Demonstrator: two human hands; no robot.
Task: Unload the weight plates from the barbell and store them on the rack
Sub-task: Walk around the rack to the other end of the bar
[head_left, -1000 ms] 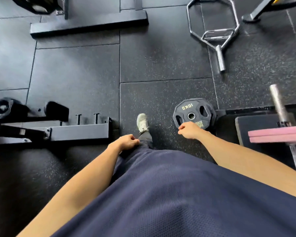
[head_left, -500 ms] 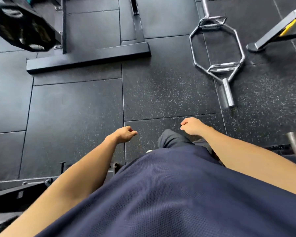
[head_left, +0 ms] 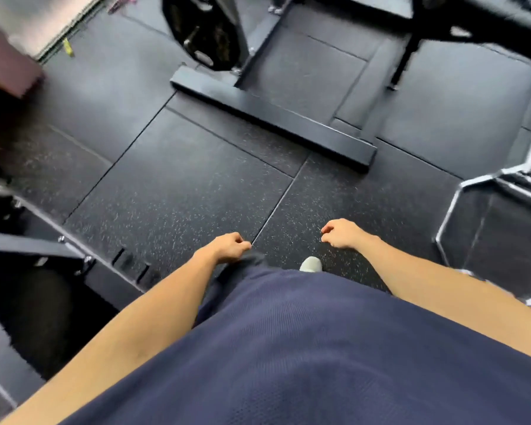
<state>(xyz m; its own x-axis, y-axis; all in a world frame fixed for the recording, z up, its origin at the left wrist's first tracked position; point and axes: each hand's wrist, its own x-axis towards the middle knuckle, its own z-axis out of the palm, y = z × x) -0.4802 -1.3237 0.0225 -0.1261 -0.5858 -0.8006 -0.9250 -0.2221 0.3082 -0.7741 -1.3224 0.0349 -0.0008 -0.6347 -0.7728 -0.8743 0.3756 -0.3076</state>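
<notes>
A black weight plate (head_left: 204, 32) hangs on the black storage rack (head_left: 273, 118) at the top centre, above the rack's long floor foot. My left hand (head_left: 227, 248) hangs in front of my hip, fingers loosely curled, holding nothing. My right hand (head_left: 342, 233) hangs the same way a little to the right, also holding nothing. Both hands are well short of the rack, over bare rubber floor. The barbell and the 10 kg plate are out of view.
A chrome hex bar (head_left: 497, 191) lies on the floor at the right. A black bench frame (head_left: 74, 259) with small pegs sits at the left. Another black frame (head_left: 460, 23) stands top right. My grey shoe (head_left: 311, 265) steps on the speckled mats.
The view has swung left and forward, away from the 10 kg plate and barbell. The rack and its plate are nearer now. Both hands stayed hanging and hold nothing.
</notes>
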